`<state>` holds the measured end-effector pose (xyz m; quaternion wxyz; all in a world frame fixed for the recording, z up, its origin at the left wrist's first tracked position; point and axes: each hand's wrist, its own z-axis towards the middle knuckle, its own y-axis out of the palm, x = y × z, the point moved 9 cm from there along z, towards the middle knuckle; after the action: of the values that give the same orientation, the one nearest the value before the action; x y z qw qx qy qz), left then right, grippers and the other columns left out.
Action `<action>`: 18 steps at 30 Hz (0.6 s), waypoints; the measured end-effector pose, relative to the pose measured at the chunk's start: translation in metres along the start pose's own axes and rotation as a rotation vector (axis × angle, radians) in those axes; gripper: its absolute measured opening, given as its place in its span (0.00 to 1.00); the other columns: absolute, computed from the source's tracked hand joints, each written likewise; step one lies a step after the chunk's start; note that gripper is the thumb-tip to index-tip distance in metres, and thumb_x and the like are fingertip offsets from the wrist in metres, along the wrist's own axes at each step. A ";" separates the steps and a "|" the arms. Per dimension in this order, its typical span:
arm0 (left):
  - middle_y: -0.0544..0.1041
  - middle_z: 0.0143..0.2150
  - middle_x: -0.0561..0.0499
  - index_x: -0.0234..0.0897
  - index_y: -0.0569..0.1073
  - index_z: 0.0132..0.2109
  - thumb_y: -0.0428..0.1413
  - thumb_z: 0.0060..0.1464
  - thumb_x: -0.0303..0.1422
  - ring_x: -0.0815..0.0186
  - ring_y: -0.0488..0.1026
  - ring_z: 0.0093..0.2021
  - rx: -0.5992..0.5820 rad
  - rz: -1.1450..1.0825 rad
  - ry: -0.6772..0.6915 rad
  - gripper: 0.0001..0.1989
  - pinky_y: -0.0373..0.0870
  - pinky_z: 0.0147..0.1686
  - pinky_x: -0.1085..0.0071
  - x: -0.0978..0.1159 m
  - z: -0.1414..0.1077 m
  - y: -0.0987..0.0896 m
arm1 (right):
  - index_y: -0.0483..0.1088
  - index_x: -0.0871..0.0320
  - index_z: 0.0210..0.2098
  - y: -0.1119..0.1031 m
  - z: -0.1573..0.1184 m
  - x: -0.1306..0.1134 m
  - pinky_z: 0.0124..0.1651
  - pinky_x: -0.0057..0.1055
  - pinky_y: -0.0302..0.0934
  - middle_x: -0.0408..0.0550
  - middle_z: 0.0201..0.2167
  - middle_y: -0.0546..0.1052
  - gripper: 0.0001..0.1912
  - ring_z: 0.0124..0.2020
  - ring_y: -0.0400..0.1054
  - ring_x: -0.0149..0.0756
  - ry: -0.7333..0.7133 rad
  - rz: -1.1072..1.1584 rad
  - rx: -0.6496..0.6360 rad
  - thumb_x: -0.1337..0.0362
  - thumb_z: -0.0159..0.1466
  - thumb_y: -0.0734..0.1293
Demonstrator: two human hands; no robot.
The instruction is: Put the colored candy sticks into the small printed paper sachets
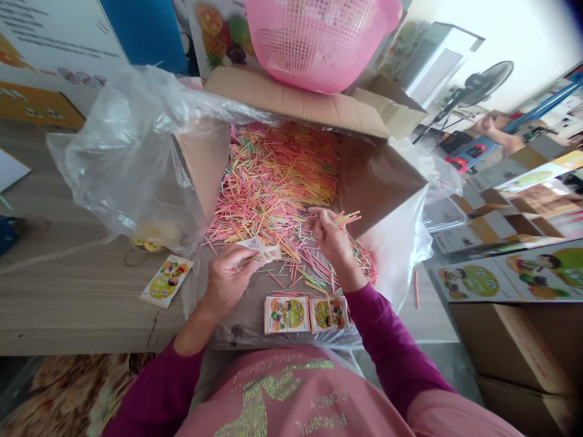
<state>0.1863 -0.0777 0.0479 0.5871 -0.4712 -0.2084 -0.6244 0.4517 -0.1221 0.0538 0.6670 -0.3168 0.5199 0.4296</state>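
Pink-shirted, pinches a printed packet (264, 252) in the left hand (226, 278) and grips thin sticks (352, 217) in the right hand (334, 243), by the cardboard box (376, 176), apparently mid-gathering (needs a light touch to shift either).

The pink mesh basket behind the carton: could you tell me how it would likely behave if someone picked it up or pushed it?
The pink basket is probably light for its size, as its wall is thin and full of holes. It may flex a little under a firm grip, being seemingly plastic. Its sides narrow toward the base, so a push high up might tip it.
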 end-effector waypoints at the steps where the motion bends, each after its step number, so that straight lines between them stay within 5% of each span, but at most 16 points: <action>1: 0.82 0.34 0.50 0.41 0.83 0.35 0.67 0.52 0.37 0.62 0.78 0.36 -0.024 -0.082 -0.062 0.05 0.76 0.38 0.66 -0.003 0.000 0.012 | 0.77 0.52 0.48 0.007 -0.002 -0.007 0.50 0.42 0.71 0.36 0.15 0.58 0.23 0.33 0.75 0.41 0.002 0.051 0.001 0.43 0.71 0.62; 4: 0.81 0.31 0.51 0.39 0.82 0.32 0.70 0.47 0.38 0.65 0.76 0.32 -0.086 -0.294 -0.251 0.08 0.74 0.33 0.69 -0.017 -0.004 0.048 | 0.77 0.52 0.51 0.034 -0.013 -0.029 0.52 0.45 0.72 0.40 0.17 0.64 0.30 0.40 0.77 0.44 0.010 0.091 -0.087 0.38 0.73 0.55; 7: 0.80 0.29 0.52 0.38 0.82 0.31 0.73 0.42 0.38 0.66 0.75 0.30 -0.116 -0.434 -0.406 0.12 0.73 0.31 0.70 -0.029 -0.008 0.069 | 0.79 0.50 0.52 0.058 -0.029 -0.044 0.59 0.48 0.69 0.49 0.32 0.79 0.35 0.53 0.76 0.46 0.020 -0.034 -0.249 0.37 0.74 0.49; 10: 0.79 0.29 0.54 0.38 0.81 0.31 0.73 0.40 0.38 0.67 0.74 0.30 -0.117 -0.512 -0.464 0.12 0.73 0.33 0.70 -0.032 -0.011 0.074 | 0.80 0.44 0.52 0.070 -0.042 -0.050 0.68 0.46 0.61 0.46 0.49 0.80 0.28 0.62 0.70 0.43 -0.027 -0.221 -0.368 0.41 0.76 0.53; 12: 0.78 0.28 0.55 0.38 0.81 0.30 0.74 0.40 0.37 0.68 0.73 0.30 -0.114 -0.535 -0.470 0.12 0.72 0.33 0.70 -0.033 -0.013 0.074 | 0.80 0.42 0.53 0.076 -0.047 -0.047 0.70 0.46 0.58 0.44 0.51 0.79 0.24 0.62 0.69 0.43 -0.053 -0.269 -0.450 0.42 0.75 0.55; 15: 0.79 0.28 0.54 0.37 0.82 0.31 0.75 0.37 0.37 0.67 0.74 0.30 -0.120 -0.595 -0.513 0.14 0.73 0.35 0.69 -0.038 -0.020 0.079 | 0.79 0.44 0.54 0.082 -0.051 -0.033 0.66 0.47 0.63 0.45 0.51 0.80 0.24 0.58 0.72 0.44 0.006 -0.216 -0.569 0.40 0.72 0.61; 18: 0.82 0.32 0.53 0.38 0.83 0.34 0.75 0.36 0.38 0.65 0.77 0.33 -0.135 -0.710 -0.578 0.16 0.76 0.40 0.65 -0.042 -0.026 0.087 | 0.76 0.45 0.59 0.077 -0.048 -0.024 0.59 0.45 0.69 0.47 0.55 0.79 0.31 0.57 0.73 0.46 0.106 -0.043 -0.532 0.36 0.64 0.68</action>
<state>0.2530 -0.0960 -0.0247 0.2229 -0.5626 -0.4709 -0.6419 0.3600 -0.1367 0.0668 0.5413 -0.5138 0.4160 0.5195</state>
